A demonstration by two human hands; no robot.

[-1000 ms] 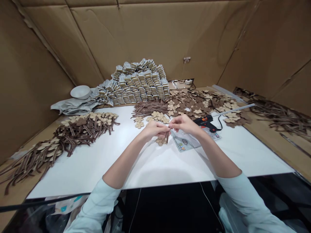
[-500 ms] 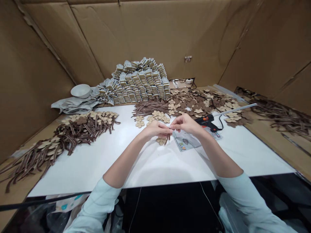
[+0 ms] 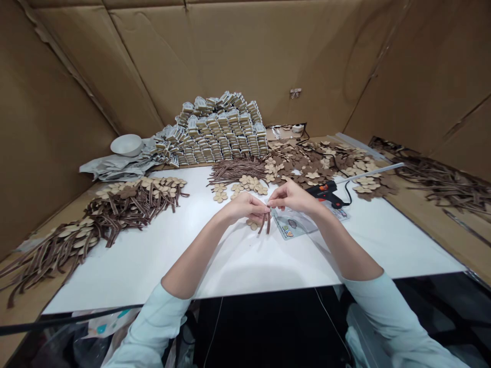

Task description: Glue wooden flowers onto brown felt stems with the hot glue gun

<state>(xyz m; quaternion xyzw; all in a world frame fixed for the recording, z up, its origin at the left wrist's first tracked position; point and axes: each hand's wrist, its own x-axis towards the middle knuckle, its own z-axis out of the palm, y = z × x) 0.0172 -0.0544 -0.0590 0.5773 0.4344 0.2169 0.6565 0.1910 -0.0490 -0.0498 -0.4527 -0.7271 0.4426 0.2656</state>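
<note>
My left hand (image 3: 247, 206) and my right hand (image 3: 288, 196) meet over the white table, fingertips pinched close together. Between them is a brown ribbon (image 3: 268, 224), its two ends hanging down below the left fingers. Part of the ribbon is hidden by the fingers. A beige felt flower (image 3: 252, 224) lies on the table just under my left hand. By my right wrist rests a black and orange glue gun (image 3: 327, 192) with a long white glue stick in it. Beneath that hand lies a clear bag with a printed "DIY" card (image 3: 288, 230).
Brown ribbons (image 3: 238, 169) and beige flowers (image 3: 249, 185) lie beyond my hands. Brown and beige flowers (image 3: 310, 162) spread at the back right. Stacked small pieces (image 3: 222, 133) stand against the cardboard wall (image 3: 238, 51). Ribbons with flowers (image 3: 130, 212) cover the left side, near a white bowl (image 3: 126, 145).
The ribbon's ends now hang lower and show more plainly beneath my fingers, partly across the flower. Both hands stay in nearly the same place, still pinched together.
</note>
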